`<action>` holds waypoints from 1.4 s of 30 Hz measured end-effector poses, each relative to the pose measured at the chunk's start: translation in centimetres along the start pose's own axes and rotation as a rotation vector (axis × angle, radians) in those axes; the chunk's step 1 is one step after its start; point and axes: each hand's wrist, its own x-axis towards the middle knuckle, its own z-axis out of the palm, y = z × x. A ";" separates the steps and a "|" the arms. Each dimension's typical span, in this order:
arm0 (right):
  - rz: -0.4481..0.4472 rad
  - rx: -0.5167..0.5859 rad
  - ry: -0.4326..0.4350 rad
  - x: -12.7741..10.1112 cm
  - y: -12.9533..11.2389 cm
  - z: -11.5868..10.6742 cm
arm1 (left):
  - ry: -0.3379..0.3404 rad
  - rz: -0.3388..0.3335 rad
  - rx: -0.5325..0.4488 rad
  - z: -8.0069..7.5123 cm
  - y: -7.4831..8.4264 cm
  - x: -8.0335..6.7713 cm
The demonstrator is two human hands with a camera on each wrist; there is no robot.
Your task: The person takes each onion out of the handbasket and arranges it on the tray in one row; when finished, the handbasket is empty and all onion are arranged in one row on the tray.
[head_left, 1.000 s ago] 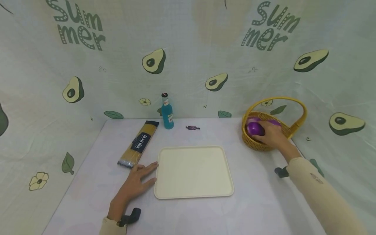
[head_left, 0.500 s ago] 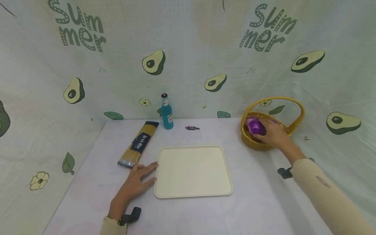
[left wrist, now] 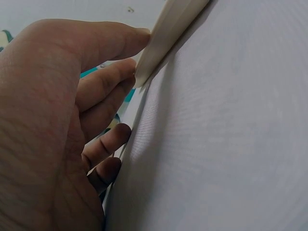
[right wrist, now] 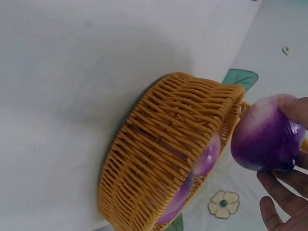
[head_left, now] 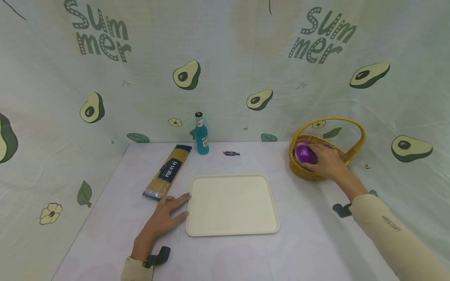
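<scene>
My right hand (head_left: 326, 160) grips a purple onion (head_left: 305, 153) at the mouth of the yellow wicker basket (head_left: 306, 171). In the right wrist view, thumb and fingers hold this onion (right wrist: 267, 132) from opposite sides, over the basket's rim. More purple onions (right wrist: 208, 156) lie inside, partly hidden by the wicker wall. On the left, my left hand (head_left: 163, 218) rests beside the cream tray (head_left: 232, 205), its extended thumb and index finger at the tray's left edge. The left wrist view shows these fingertips (left wrist: 139, 36) right against the tray's side.
A pack of spaghetti (head_left: 168, 171) lies slanted just beyond the left hand. Behind it stands a blue bottle (head_left: 202, 138), with a small purple wrapped candy (head_left: 231, 153) to its right. A patterned cloth (head_left: 225, 70) hangs along the table's back edge.
The onion has turned a little in the right hand, which has shifted slightly at the basket. The left hand keeps its place by the tray.
</scene>
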 end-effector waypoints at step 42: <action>-0.054 0.055 -0.042 -0.3 -2.8 0.5 | 0.005 -0.012 0.001 0.0 0.0 -0.1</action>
